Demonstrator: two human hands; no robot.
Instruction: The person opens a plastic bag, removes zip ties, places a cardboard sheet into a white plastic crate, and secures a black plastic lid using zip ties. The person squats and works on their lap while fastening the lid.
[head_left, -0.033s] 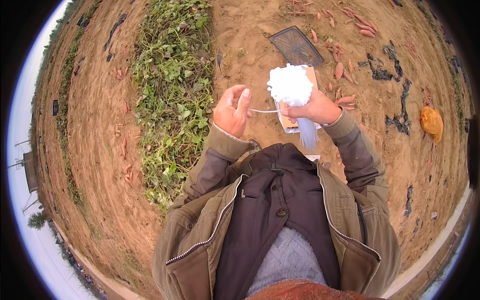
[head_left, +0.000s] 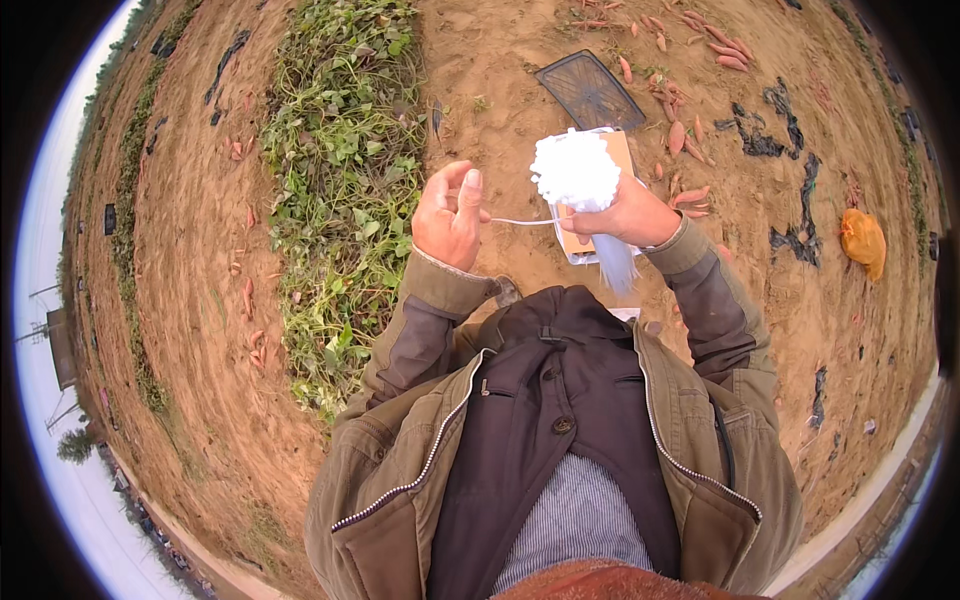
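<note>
My right hand (head_left: 636,212) is wrapped round a bundle of thin white strips (head_left: 617,262). Its bright, knobby white head (head_left: 576,170) bulges above the fist, and the pale tails hang below it. One slender white strand (head_left: 528,222) runs across from the bundle to my left hand (head_left: 449,217), whose thumb points up. That strand ends at the left fingers, which are closed on it; the exact pinch is partly hidden. Beneath the bundle lies a white-rimmed tray or box with a brown cardboard piece (head_left: 617,150), mostly covered by the right hand.
A black mesh crate or tray (head_left: 590,90) lies on the brown soil ahead. Sweet potatoes (head_left: 676,137) are scattered to the right, near torn black plastic film (head_left: 805,215) and an orange sack (head_left: 862,244). A row of green vines (head_left: 340,190) runs along the left.
My left hand has shifted slightly left, away from the bundle, and more of the white strand shows between the hands. The right hand and bundle have moved slightly left.
</note>
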